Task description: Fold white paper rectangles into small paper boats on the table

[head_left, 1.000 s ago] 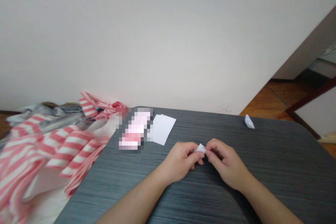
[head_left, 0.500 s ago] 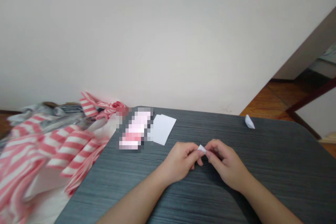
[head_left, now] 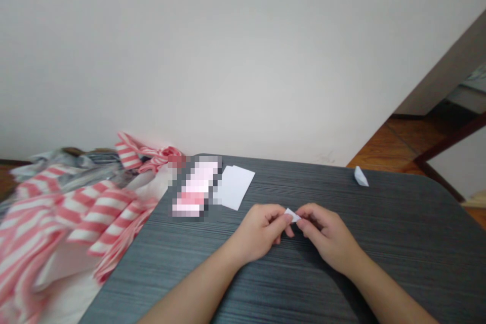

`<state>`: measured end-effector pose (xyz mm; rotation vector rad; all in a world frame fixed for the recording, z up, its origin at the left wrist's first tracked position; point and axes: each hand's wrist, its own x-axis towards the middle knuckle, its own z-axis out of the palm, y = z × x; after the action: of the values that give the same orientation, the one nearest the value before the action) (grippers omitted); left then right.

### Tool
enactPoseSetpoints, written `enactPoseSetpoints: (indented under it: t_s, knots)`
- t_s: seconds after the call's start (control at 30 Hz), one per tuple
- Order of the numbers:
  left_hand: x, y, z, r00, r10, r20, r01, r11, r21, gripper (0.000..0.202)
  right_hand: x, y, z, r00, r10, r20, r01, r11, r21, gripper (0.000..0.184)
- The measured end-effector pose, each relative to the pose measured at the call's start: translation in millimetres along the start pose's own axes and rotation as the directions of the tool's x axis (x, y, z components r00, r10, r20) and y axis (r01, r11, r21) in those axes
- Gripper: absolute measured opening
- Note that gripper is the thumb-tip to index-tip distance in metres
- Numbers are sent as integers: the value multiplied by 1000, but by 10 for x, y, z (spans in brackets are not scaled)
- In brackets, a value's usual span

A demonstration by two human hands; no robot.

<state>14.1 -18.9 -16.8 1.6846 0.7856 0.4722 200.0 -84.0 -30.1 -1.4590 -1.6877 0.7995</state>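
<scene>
Since the earlier frame, your hands have sunk a little toward the table, and your right fingers sit lower than they did. Your left hand has eased back slightly, leaving more of the folded scrap showing between the hands. The change is small: the scrap stays at about the same spot, and neither hand has let go.

Both hands are closed and pressed in toward each other, pinching the scrap from either side. Your left fingertips bear on its left end, while your right fingers curl around its right end and hide part of it. Its white, pointed upper edge sticks up between them, held just above the table. Your hands and fingers cover too much for its exact folds to be seen.

Up the table from your left hand lies a white sheet, just beside a pixelated object that can't be identified. Well to the right, near the far edge, sits a small folded paper. Beyond the table's left corner, a heap of pink-and-white striped cloth lies bunched up, with a grey fabric behind it.
</scene>
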Motion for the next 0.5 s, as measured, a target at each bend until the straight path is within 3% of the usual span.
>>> enactPoseSetpoints:
  t_s: [0.23,0.5]
  knots:
    - [1,-17,-6,1000,-13,-11,13,1000,-19,40,8,-64,-24,1000,16,19,-15,999,-52,17]
    - [8,-27,-5,1000,-23,1,23,1000,-18,40,11,-75,-8,996,80,35,-81,996,38,18]
